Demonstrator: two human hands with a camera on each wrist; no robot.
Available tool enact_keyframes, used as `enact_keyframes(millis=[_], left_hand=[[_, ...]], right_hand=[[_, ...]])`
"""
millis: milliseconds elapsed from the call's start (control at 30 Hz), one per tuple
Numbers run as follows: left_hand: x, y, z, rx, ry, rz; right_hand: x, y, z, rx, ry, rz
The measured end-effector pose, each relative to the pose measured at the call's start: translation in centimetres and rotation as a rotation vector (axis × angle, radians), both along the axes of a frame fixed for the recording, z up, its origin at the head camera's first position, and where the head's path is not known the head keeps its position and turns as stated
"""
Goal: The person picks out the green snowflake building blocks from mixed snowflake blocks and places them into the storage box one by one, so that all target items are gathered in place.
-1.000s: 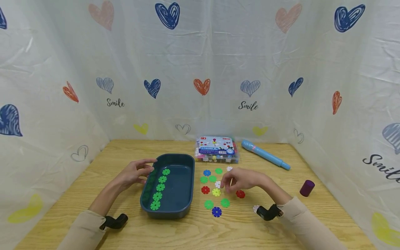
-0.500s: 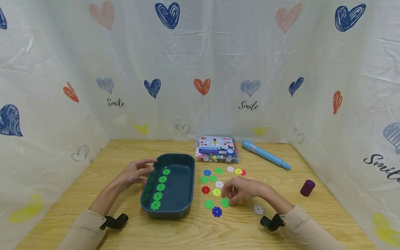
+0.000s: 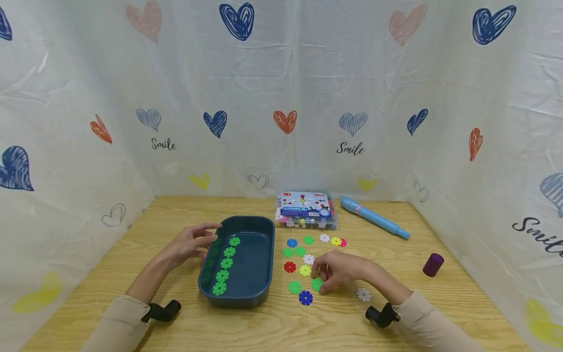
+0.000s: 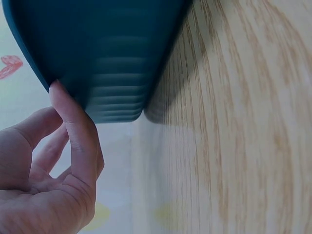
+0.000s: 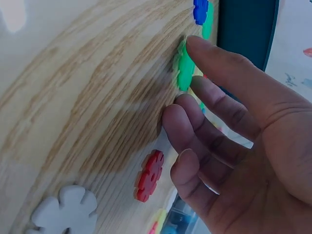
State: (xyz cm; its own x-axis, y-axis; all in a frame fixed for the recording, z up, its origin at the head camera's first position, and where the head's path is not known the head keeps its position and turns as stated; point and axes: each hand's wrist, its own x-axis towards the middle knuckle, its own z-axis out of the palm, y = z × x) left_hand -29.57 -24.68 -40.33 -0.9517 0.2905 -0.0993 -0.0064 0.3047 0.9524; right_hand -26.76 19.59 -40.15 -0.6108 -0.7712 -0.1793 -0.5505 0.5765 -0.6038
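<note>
My left hand (image 3: pixel 189 243) is beside the dark blue tray (image 3: pixel 250 264). In the left wrist view its fingertips touch the tray rim from outside, the fingers loosely bent. A row of several green notched discs (image 3: pixel 226 263) lies inside the tray along its left side. On the table to the right, my right hand (image 3: pixel 345 269) pinches another green notched disc (image 3: pixel 315 283), thumb at one edge and index finger at the opposite one. In the right wrist view this green disc (image 5: pixel 185 68) is low against the wood. A red disc (image 5: pixel 148 175) lies under the hand, hidden in the head view.
Loose discs lie around the right hand, including a dark blue one (image 3: pixel 305 297), a red one (image 3: pixel 290 267) and a white one (image 3: pixel 363 295). Behind stand a clear box of parts (image 3: pixel 305 211) and a light blue microphone-shaped tube (image 3: pixel 374 218). A purple cylinder (image 3: pixel 433 264) is at right.
My right hand has moved from above the white and yellow discs toward me, down to the green disc, uncovering yellow and pink discs behind. My left hand stays at the tray rim.
</note>
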Motion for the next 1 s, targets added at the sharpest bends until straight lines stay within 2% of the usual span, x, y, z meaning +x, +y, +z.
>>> enact_keyframes(millis=[433, 733, 1000], left_hand=[[-0.1, -0.1, 0.0, 0.008, -0.002, -0.006], [-0.1, -0.1, 0.0, 0.007, -0.005, -0.013], [0.0, -0.1, 0.0, 0.004, 0.002, -0.014]], right_hand=[[0.2, 0.0, 0.2, 0.002, -0.021, -0.043], [0.1, 0.2, -0.1, 0.009, -0.015, -0.113], [-0.2, 0.9, 0.1, -0.057, 0.000, -0.037]])
